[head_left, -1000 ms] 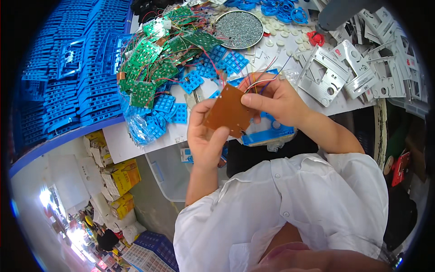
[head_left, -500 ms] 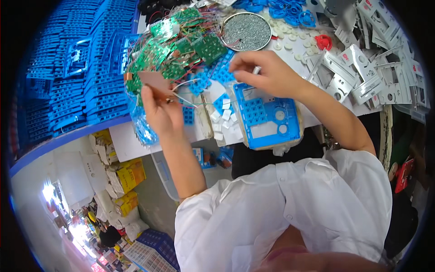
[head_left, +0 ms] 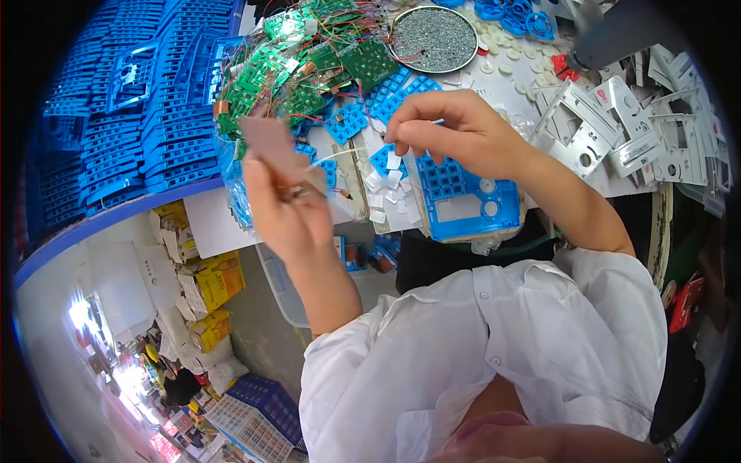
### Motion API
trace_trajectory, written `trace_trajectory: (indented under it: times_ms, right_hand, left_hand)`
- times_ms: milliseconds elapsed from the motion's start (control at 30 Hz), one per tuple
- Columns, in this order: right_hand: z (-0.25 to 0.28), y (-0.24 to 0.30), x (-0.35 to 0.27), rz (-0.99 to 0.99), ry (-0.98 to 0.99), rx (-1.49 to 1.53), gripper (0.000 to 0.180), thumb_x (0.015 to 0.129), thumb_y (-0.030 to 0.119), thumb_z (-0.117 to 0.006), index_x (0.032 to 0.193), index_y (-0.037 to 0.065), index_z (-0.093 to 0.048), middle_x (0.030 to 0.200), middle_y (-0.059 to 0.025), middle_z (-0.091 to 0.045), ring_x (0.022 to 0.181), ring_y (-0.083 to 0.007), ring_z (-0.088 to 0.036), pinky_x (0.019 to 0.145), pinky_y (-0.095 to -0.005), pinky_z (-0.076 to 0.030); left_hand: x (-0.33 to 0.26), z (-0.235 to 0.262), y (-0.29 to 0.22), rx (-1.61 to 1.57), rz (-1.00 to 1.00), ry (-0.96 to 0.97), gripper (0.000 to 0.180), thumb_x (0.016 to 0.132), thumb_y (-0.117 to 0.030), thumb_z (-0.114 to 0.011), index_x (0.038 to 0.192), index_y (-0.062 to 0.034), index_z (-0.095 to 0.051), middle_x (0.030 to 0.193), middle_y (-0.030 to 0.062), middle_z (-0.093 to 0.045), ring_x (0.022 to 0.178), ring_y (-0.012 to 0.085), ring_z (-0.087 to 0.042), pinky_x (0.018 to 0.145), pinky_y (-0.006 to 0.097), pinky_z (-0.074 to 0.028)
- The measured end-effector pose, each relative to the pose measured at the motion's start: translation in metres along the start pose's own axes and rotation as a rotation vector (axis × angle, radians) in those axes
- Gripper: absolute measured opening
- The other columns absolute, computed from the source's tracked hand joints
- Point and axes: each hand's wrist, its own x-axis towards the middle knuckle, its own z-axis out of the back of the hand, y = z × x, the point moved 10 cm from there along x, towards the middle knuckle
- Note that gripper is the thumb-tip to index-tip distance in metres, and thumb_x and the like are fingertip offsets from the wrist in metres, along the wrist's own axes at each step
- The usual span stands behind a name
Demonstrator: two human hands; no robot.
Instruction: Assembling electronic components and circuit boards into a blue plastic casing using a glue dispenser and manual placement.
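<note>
My left hand (head_left: 292, 216) grips a flat brown circuit board (head_left: 272, 145) between thumb and fingers; it is blurred by motion. A white wire (head_left: 336, 157) runs from the board toward the right. My right hand (head_left: 467, 135) hovers above a blue plastic casing (head_left: 467, 225), thumb and index finger pressed together; whatever lies between them is too small to make out. The casing sits at the near table edge, with a blue keypad grid (head_left: 444, 181) in it. Small white pads (head_left: 386, 185) lie to its left, below loose blue keypads (head_left: 346, 123).
Wired green circuit boards (head_left: 309, 73) are heaped behind my left hand. Beyond my right hand stands a round tray (head_left: 391, 48) of small metal parts. Stacked blue casings (head_left: 116, 116) fill the left; white panels (head_left: 610, 127) pile up at right, near a grey machine part (head_left: 629, 35).
The view has shifted a little. My left hand has come nearer to me with the board. My right thumb and index finger have drawn together.
</note>
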Motion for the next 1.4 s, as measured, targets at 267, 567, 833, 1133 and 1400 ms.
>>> trace_trajectory:
  times_ms: [267,567,833,1133,1400]
  right_hand:
    - [0.019,-0.027,-0.051,-0.167,-0.056,0.056,0.026,0.102,0.025,-0.064,0.111,0.002,-0.071,0.094,-0.0039,-0.072,0.079,-0.0074,-0.063,0.069,-0.0227,-0.050]
    - [0.032,-0.028,-0.074,-0.350,-0.153,0.231,0.026,0.102,0.020,-0.061,0.118,0.001,-0.067,0.095,-0.0073,-0.072,0.075,-0.0090,-0.064,0.053,-0.0213,-0.050]
    - [0.028,-0.039,-0.075,-0.364,-0.128,0.229,0.025,0.102,0.019,-0.062,0.117,0.000,-0.066,0.096,-0.0085,-0.072,0.074,-0.0087,-0.066,0.045,-0.0198,-0.043]
    - [0.025,-0.044,-0.078,-0.417,-0.091,0.190,0.022,0.103,0.018,-0.062,0.115,0.000,-0.066,0.086,-0.0069,-0.071,0.053,-0.0058,-0.060,0.041,-0.0188,-0.038]
    - [0.011,-0.051,-0.078,-0.481,-0.061,0.274,0.023,0.104,0.019,-0.060,0.114,-0.001,-0.066,0.081,-0.0067,-0.071,0.045,-0.0046,-0.053,0.040,-0.0190,-0.037]
  left_hand:
    - [-0.059,-0.041,0.081,0.214,0.294,0.352,0.039,0.103,-0.019,-0.058,0.135,0.0013,-0.048,0.106,0.0175,-0.065,0.065,0.0167,-0.058,0.056,0.029,-0.054]
    - [-0.067,-0.031,0.097,0.061,0.424,0.407,0.038,0.103,-0.020,-0.053,0.133,0.0028,-0.048,0.099,0.0198,-0.066,0.061,0.0202,-0.060,0.045,0.028,-0.048]
    - [-0.055,-0.022,0.092,0.123,0.316,0.324,0.045,0.101,-0.022,-0.053,0.138,0.0021,-0.045,0.112,0.0195,-0.064,0.066,0.0196,-0.059,0.046,0.026,-0.046]
    - [-0.049,-0.010,0.090,0.019,0.299,0.327,0.046,0.101,-0.019,-0.051,0.141,0.0029,-0.042,0.115,0.0249,-0.065,0.092,0.0288,-0.069,0.050,0.030,-0.055]
    - [-0.051,-0.020,0.094,0.013,0.308,0.401,0.055,0.102,-0.023,-0.047,0.150,-0.0002,-0.035,0.129,0.0309,-0.059,0.115,0.0378,-0.066,0.053,0.032,-0.061]
